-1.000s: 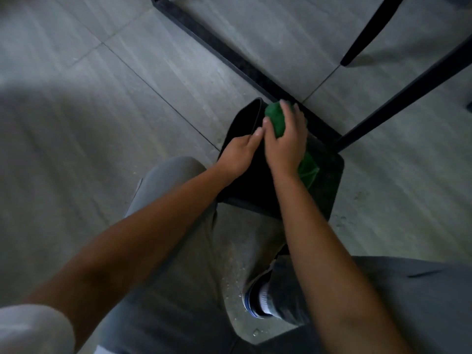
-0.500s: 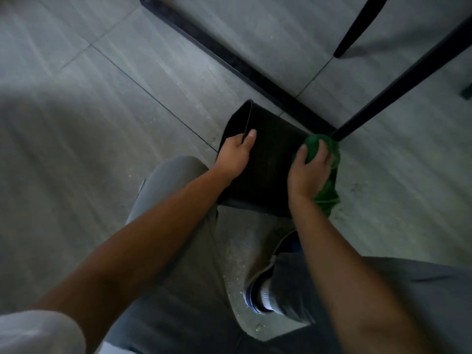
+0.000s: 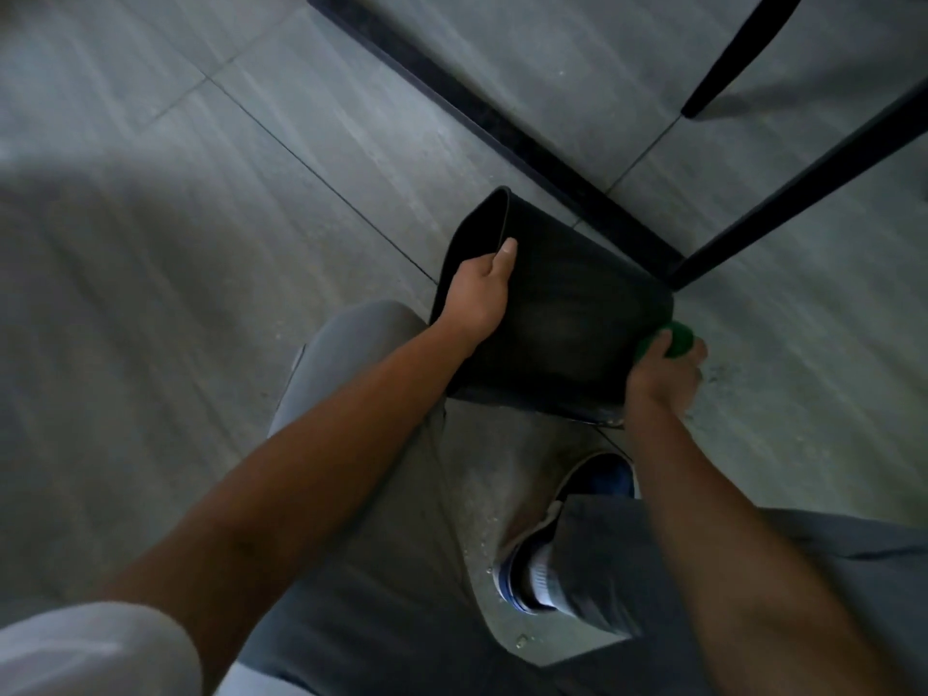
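cloth (image 3: 680, 338) half-hidden (right hand (image 3: 663, 381)), sleeve (image 3: 90, 655) cropped

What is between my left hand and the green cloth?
Head view: the black bin's side wall; the left hand grips its rim, the right hand holds the green cloth at its base.

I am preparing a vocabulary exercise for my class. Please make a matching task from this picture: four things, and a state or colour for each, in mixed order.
1 left hand
2 right hand
3 black bin
4 shoe

a blue
b tipped on its side
c holds a green cloth
d grips the bin's rim

Pairs: 1-d, 2-c, 3-b, 4-a
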`<state>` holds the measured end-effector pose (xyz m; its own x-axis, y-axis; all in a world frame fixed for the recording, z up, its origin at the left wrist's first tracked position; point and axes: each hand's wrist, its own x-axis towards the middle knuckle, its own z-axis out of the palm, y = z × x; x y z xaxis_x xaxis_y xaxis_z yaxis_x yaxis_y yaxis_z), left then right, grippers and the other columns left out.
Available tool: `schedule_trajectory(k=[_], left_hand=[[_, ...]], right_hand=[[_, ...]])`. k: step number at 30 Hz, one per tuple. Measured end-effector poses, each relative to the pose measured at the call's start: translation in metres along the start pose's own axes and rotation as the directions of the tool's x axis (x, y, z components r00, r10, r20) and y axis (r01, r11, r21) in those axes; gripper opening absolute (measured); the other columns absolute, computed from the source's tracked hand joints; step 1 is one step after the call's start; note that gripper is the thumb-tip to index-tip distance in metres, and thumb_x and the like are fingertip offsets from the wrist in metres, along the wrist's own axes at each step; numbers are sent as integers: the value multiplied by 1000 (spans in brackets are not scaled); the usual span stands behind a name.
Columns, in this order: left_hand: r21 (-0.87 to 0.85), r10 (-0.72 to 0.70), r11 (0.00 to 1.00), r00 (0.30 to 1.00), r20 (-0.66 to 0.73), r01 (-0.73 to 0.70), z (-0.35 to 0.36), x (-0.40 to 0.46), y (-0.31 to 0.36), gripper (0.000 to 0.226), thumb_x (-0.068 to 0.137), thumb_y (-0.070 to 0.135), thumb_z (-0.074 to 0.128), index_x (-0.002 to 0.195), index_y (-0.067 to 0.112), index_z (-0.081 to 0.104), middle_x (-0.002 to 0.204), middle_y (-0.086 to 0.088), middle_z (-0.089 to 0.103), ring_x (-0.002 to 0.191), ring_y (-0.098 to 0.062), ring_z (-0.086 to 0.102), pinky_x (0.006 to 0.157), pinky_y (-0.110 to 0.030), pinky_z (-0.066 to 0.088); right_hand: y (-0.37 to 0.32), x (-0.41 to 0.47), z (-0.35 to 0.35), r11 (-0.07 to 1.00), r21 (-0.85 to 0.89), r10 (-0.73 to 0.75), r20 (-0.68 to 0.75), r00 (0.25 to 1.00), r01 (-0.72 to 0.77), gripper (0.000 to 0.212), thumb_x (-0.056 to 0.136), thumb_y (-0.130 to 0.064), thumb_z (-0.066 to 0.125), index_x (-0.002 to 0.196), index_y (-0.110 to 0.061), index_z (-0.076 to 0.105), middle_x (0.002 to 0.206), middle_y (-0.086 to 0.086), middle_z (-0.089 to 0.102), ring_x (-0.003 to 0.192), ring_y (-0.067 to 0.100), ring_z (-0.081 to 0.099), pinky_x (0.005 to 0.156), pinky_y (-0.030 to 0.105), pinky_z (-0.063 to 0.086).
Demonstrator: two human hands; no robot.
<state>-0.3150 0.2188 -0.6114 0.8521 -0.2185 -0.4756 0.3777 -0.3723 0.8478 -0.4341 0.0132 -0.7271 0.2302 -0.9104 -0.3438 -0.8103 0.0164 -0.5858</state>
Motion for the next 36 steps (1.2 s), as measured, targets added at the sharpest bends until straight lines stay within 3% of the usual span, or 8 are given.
schedule_trajectory(k=[8, 13, 17, 20, 25, 31, 34, 36], left_hand=[[-136, -61, 988, 991, 117, 77, -1, -2, 7, 44, 102, 54, 52, 101, 16, 74, 98, 0, 76, 84, -12, 74, 68, -19, 56], [-217, -27, 972, 956, 293, 94, -2, -4, 11, 76, 95, 66, 54, 152, 15, 48, 148, 3, 56, 131, -11, 56, 115, -31, 41], [-253, -11, 963, 956, 293, 89, -2, -5, 9, 74, 98, 65, 44, 150, 12, 49, 146, -5, 59, 135, -17, 56, 120, -40, 38], [-218, -46, 970, 958, 284, 111, -6, -4, 1, 90, 87, 75, 48, 153, 14, 46, 151, -5, 55, 139, -21, 51, 121, -44, 36], [-84, 0, 996, 982, 188, 16, -14, -8, 6, 59, 108, 52, 39, 146, 10, 55, 137, -3, 63, 123, -16, 58, 107, -29, 42], [33, 53, 998, 992, 112, -57, -16, 7, 0, 51, 102, 62, 42, 95, 17, 66, 93, -8, 64, 85, -21, 62, 84, -40, 54], [-103, 56, 994, 979, 197, -37, -15, 0, 4, 43, 102, 58, 48, 107, 23, 73, 109, 2, 72, 99, -11, 68, 94, -26, 52], [-122, 75, 991, 968, 241, -47, -18, -3, 6, 52, 102, 55, 50, 134, 17, 66, 131, 0, 69, 118, -11, 64, 104, -27, 47]], right_hand=[[-18, -27, -12, 993, -48, -112, -5, 994, 112, 55, 98, -50, 60, 147, -27, 48, 138, 18, 52, 121, 38, 55, 100, 40, 45], [-77, -93, -1, 868, 63, -496, 57, 866, 493, 50, 92, -58, 63, 134, -33, 55, 127, 5, 59, 109, 25, 64, 86, 37, 52], [-84, -120, 8, 751, 16, -659, 63, 749, 660, 52, 92, -57, 65, 136, -32, 55, 124, 6, 59, 103, 24, 63, 73, 30, 42], [-65, -84, 6, 844, -51, -532, 51, 845, 534, 52, 96, -58, 60, 139, -30, 51, 131, 11, 56, 108, 31, 64, 79, 38, 52], [-45, -36, -13, 952, -193, -231, 56, 971, 237, 51, 100, -49, 58, 142, -21, 48, 137, 18, 50, 113, 40, 62, 87, 42, 50], [-77, -71, -11, 929, 98, -363, 44, 931, 357, 55, 90, -51, 71, 136, -26, 55, 130, 5, 59, 113, 21, 61, 89, 29, 46], [-101, -79, -23, 870, 278, -439, 61, 896, 407, 59, 84, -53, 76, 134, -28, 56, 126, -5, 63, 112, 13, 62, 94, 30, 53], [-119, -77, -32, 831, 497, -374, 170, 912, 248, 50, 87, -48, 77, 130, -28, 61, 122, -8, 65, 108, 11, 66, 92, 29, 55]])
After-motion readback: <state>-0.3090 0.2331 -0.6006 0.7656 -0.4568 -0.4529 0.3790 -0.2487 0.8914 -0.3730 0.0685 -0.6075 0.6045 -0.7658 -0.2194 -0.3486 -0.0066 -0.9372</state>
